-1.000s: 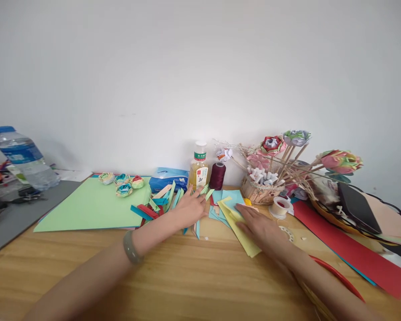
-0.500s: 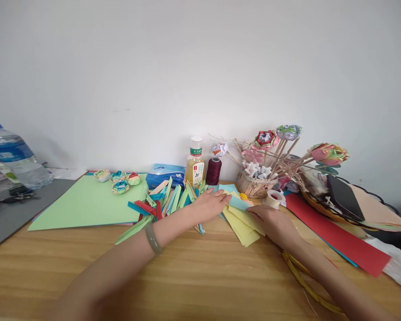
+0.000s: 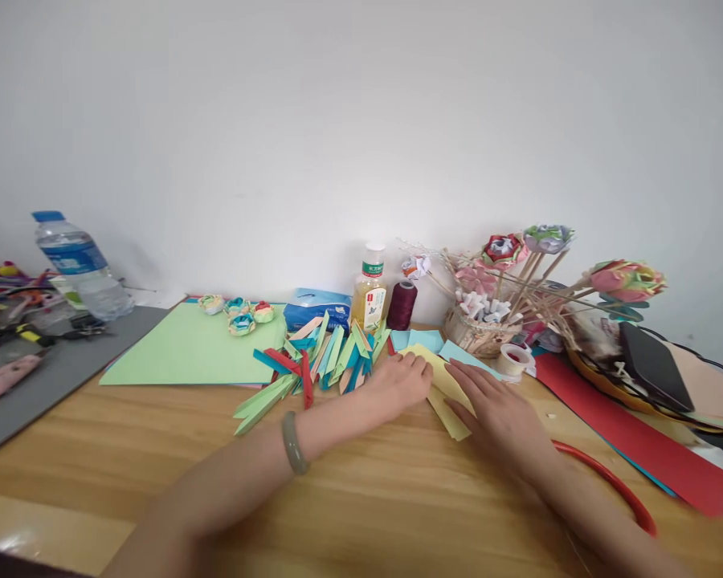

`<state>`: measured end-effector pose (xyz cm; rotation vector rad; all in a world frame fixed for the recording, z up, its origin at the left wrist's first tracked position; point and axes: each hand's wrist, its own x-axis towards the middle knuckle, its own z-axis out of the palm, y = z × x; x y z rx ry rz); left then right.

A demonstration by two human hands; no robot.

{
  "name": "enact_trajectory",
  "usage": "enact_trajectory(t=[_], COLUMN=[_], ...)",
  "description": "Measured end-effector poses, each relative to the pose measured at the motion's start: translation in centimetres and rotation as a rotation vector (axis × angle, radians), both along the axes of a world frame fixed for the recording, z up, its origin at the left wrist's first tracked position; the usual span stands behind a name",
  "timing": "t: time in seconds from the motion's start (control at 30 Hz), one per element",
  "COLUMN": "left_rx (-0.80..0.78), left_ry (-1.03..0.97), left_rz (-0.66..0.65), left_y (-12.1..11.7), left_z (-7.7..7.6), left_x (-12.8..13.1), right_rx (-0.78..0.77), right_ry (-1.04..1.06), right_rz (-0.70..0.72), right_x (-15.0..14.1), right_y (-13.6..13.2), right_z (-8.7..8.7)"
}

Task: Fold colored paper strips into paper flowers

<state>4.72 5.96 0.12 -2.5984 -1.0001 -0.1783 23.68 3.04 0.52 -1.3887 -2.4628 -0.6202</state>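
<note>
My left hand (image 3: 402,379), with a green bangle on its wrist, has its fingers curled on the left edge of a sheet of yellow paper (image 3: 451,387). My right hand (image 3: 497,405) rests on the right part of that yellow paper, fingers stretched out and thumb apart. Light blue paper sheets (image 3: 425,340) lie just behind the hands. Beside my left forearm is a heap of folded paper strips (image 3: 328,353) in green, blue, red and peach.
Green card sheets (image 3: 186,353) carry several small paper flowers (image 3: 242,323). Along the wall stand a tissue pack (image 3: 317,307), a drink bottle (image 3: 370,293), a thread spool (image 3: 402,305) and a basket (image 3: 479,335) of paper flowers. Red paper (image 3: 639,433) and a tape roll (image 3: 514,360) lie right.
The view has swung left, so things appear further right. My hands have gone from a light blue sheet to the yellow paper. The blue sheet now lies behind my right hand.
</note>
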Motion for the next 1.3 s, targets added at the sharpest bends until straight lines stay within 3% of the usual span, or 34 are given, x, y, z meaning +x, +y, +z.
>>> enact_trajectory(t=[0.13, 0.33, 0.5, 0.7, 0.83, 0.93, 1.1, 1.23, 1.3], left_rx=[0.022, 0.016, 0.064, 0.106, 0.16, 0.191, 0.182, 0.116, -0.013], left_ry=[-0.016, 0.009, -0.063, -0.107, -0.121, -0.094, -0.016, -0.004, -0.084], left_rz=[0.091, 0.109, 0.073, 0.018, -0.005, -0.055, -0.189, -0.238, -0.195], left_y=[-0.9, -0.6, -0.8, -1.0, -2.0, -3.9, -7.6, -9.1, -9.4], left_z=[-0.4, -0.5, -0.1, 0.5, 1.4, 1.6, 0.5, -0.2, -0.4], left_x=[1.3, 2.0, 1.4, 0.2, -1.1, -2.4, -5.3, -7.2, -7.9], right_rx=[-0.03, -0.022, 0.001, 0.152, 0.187, 0.129, -0.056, -0.18, -0.237], right_ry=[-0.046, -0.021, 0.065, 0.253, 0.251, 0.178, 0.001, -0.03, 0.023], right_rz=[0.035, 0.032, 0.055, -0.001, 0.079, 0.217, 0.474, 0.48, 0.443], right_x=[-1.0, -1.3, -0.8, -0.7, -1.0, -1.3, -2.6, -3.9, -4.1], right_y=[0.2, 0.1, 0.3, 0.6, -0.8, -2.4, -4.8, -5.6, -5.8], right_z=[-0.9, -0.7, -0.4, 0.0, 0.6, 0.8, 0.5, 0.2, 0.2])
